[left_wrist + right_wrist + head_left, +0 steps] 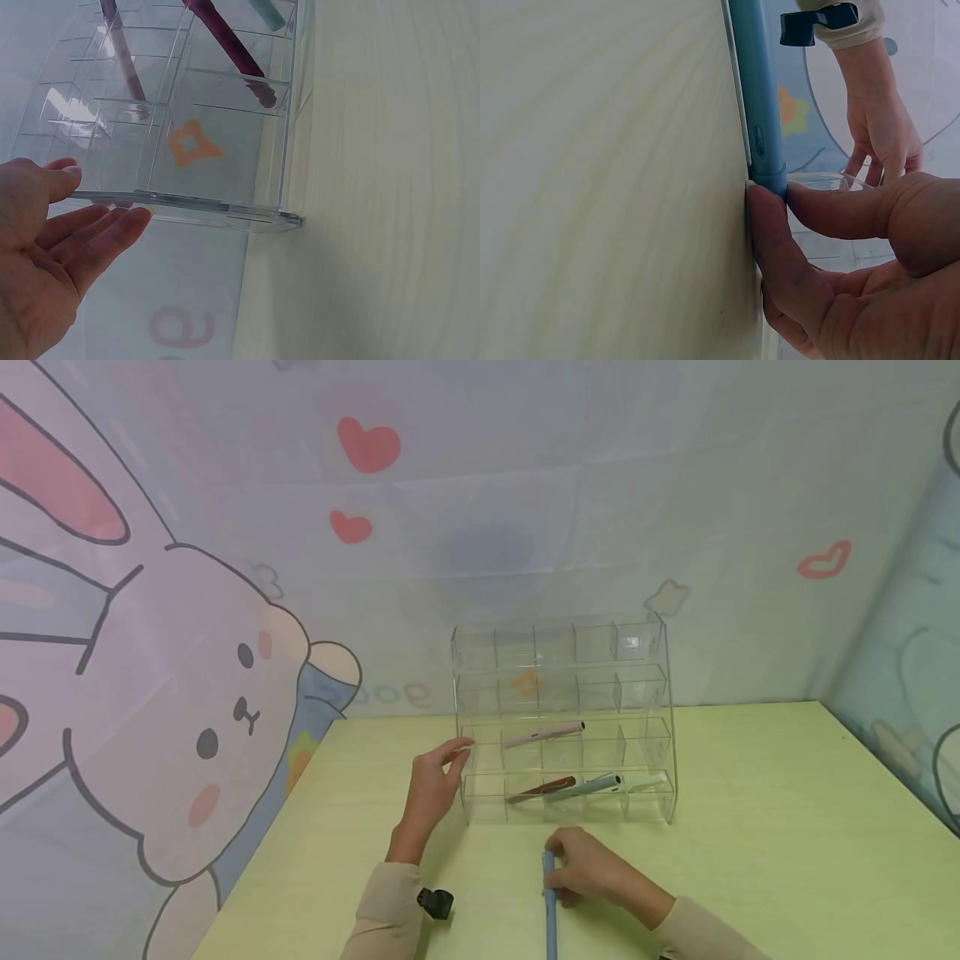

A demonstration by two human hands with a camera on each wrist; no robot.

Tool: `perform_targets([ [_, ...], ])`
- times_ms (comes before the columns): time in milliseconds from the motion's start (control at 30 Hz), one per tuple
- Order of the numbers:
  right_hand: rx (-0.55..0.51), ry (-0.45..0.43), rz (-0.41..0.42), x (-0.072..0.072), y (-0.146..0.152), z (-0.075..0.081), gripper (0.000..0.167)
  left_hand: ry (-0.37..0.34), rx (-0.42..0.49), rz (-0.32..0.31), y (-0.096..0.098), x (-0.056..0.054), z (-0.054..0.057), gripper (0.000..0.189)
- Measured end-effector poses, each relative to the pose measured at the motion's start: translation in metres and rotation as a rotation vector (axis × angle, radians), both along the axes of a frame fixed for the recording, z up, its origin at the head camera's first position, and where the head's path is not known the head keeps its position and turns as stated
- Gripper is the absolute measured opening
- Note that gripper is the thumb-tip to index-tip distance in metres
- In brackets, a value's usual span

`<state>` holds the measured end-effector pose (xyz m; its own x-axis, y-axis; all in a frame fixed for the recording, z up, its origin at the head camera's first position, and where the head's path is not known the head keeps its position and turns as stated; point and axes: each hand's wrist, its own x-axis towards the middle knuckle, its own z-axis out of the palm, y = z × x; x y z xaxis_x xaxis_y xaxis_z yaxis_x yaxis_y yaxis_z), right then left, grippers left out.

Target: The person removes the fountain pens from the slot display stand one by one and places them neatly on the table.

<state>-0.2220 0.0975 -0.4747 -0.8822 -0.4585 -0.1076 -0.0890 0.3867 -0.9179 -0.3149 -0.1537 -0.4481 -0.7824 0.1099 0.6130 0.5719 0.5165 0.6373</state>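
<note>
My left hand (432, 782) is at the left side of a clear acrylic pen rack (486, 810); in the left wrist view its thumb and fingers pinch the side panel (187, 201). My right hand (588, 867) pinches one end of a blue pen (551, 918) between thumb and fingers, low at the table in front of the rack. The pen points toward the near edge of the view. In the rack's bottom tier lean a dark red pen (542, 790), a teal pen (585, 788) and a pale green pen (647, 782). A pale pink pen (543, 734) leans one tier higher.
The rack stands on a light yellow-green table (765, 827) near its back edge. Behind it hangs a printed cloth (480, 485) with a cartoon rabbit and hearts. A black strap piece (437, 903) sticks out at my left wrist.
</note>
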Motion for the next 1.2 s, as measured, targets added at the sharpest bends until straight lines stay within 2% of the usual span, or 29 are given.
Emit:
perform_targets([
  [300, 0.036, 0.001, 0.016, 0.001, -0.001, 0.003, 0.049, -0.013, 0.004, 0.002, 0.000, 0.000, -0.002, 0.019],
  [467, 0.062, -0.017, -0.006, 0.002, 0.000, 0.005, 0.058, -0.012, 0.003, 0.005, 0.000, -0.001, -0.002, 0.019],
  [633, 0.068, 0.014, -0.035, 0.001, 0.003, 0.008, 0.065, -0.017, 0.001, 0.006, 0.000, -0.001, 0.000, 0.019],
  [933, 0.014, 0.023, -0.051, -0.001, 0.020, 0.043, 0.067, 0.000, -0.006, 0.009, 0.000, -0.002, 0.003, 0.019],
  [1200, 0.006, 0.112, -0.065, -0.001, 0.042, 0.066, 0.051, -0.021, 0.004, -0.005, -0.001, 0.000, -0.001, 0.019],
])
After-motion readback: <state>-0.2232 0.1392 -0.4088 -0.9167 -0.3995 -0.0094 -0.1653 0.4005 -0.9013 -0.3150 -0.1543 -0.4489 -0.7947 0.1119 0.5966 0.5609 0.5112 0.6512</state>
